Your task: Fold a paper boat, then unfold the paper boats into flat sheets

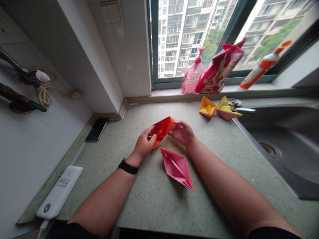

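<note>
Between my two hands, just over the countertop, is an orange-red folded paper boat. My left hand grips its left end, the thumb pressed on the near side. At the boat's right end, my right hand has its fingertips closed on the paper; part of those fingers is hidden behind it. A pink folded paper boat with an orange edge lies nearer to me, between my forearms, touched by neither hand. Two more paper boats, one orange-yellow and one yellow and pink, stand by the sink.
A metal sink with a faucet is set in at the right. Along the windowsill stand a pink pump bottle, a red bag and an orange-white bottle. A phone and a white power bank lie left on the speckled countertop.
</note>
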A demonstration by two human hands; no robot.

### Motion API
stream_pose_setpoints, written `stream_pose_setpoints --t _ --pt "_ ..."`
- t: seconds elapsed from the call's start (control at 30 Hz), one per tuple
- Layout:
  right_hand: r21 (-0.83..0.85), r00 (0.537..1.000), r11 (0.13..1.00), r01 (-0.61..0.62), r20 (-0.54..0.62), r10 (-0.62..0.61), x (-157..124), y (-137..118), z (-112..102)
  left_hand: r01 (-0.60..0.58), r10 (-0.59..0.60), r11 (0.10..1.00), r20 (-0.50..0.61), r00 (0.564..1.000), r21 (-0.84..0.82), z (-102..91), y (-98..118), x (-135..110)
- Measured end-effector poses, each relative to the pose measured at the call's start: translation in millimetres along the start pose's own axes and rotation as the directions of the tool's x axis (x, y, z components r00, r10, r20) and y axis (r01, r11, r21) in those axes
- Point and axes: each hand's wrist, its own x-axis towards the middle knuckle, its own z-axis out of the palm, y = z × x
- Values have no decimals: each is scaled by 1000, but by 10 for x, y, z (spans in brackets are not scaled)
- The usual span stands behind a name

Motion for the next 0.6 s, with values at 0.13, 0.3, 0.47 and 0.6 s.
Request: stream_pose_setpoints --t 0.13,0.3,0.47,0.6 --pt "137 997 989 -60 62 51 33 18 -58 -31 30 999 40 999 23 -13 3 -9" --pt "213 989 973 -87 133 59 69 32 -162 -47 54 997 103 993 -67 -12 -8 -22" --pt "243 993 965 -98 94 77 87 10 -209 2 33 980 174 984 -197 11 18 -38" --pt "300 996 950 -86 29 81 102 0 -200 77 -8 946 216 976 -315 -1 64 -57"
